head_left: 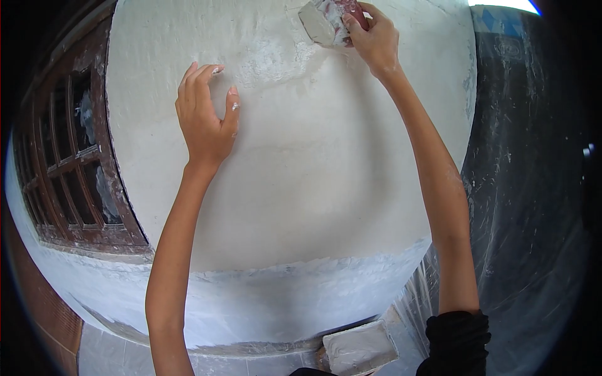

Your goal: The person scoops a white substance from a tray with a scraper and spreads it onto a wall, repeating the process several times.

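Note:
Near the top of the view, my right hand [379,42] is wrapped round the reddish handle of a putty knife [321,22]. Its broad blade, smeared with white plaster, lies against or very near the off-white wall [301,169]; contact is hard to tell. My left hand [204,119] is raised in front of the wall, holding nothing, its fingers apart and loosely curved. Bits of white paste stick to its fingertips. Between the hands and a little higher, a brighter wet-looking patch of plaster [266,59] marks the wall.
A brown wooden window frame [135,216] with dark panes borders the wall on the left. Dark, splattered plastic sheeting [520,188] hangs at the right. On the tiled floor below stands a tray [396,356] holding whitish plaster. The wall's lower band [301,291] is bluish white.

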The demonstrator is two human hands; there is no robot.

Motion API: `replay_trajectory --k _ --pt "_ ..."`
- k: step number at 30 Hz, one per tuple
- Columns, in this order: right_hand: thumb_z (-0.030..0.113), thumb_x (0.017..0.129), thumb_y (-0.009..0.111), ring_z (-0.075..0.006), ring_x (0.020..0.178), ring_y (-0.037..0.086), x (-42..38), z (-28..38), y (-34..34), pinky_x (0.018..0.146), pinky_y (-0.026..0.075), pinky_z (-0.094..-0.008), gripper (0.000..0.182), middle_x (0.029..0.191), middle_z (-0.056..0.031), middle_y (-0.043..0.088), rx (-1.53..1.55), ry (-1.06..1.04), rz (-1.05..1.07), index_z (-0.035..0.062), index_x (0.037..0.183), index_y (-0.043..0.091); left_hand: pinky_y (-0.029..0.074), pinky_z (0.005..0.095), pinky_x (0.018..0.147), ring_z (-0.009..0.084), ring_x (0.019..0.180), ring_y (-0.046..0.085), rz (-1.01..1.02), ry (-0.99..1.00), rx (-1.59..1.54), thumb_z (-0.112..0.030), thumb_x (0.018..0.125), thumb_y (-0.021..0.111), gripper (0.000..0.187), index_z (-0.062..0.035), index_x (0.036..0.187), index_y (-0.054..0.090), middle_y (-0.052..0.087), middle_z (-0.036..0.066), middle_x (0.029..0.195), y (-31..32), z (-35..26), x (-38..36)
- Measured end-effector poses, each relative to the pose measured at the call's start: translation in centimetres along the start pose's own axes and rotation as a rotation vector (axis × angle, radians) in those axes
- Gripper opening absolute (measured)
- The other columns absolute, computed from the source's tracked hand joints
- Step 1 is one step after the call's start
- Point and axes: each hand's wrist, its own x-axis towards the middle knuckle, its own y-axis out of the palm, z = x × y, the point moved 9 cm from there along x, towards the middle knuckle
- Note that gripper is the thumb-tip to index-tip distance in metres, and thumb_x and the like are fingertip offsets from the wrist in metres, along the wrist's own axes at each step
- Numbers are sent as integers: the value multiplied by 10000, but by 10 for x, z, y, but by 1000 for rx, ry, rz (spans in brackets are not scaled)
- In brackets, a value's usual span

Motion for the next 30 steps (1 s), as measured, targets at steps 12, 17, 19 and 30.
replay_trajectory --k 12,17,19,30 --pt "89 907 643 -170 621 666 15 -5 -8 544 539 -300 294 842 -160 714 87 57 -86 -28 1176 641 281 473 1113 331 1361 399 48 -35 3 -264 936 560 392 -71 1274 520 548 104 1305 12 0 1" --pt "103 906 643 -176 649 671 11 10 -1 577 543 -328 263 819 -153 712 282 86 -179 -22 1137 662 289 466 1104 334 1354 406 46 9 13 -257 931 568 390 -74 1272 521 543 107 1309 14 -4 4" --pt "107 901 639 -189 694 685 8 -2 12 613 547 -329 274 853 -179 718 78 34 -188 -23 1142 665 290 465 1102 334 1354 406 39 -4 4 -255 932 568 388 -75 1272 521 543 107 1309 18 -5 2" --pt "122 884 666 -225 814 708 3 2 32 674 556 -331 304 901 -189 729 -38 -20 -256 -21 1153 659 331 452 1047 334 1334 434 -35 13 -2 -214 889 593 371 -86 1234 550 590 86 1242 5 -7 5"
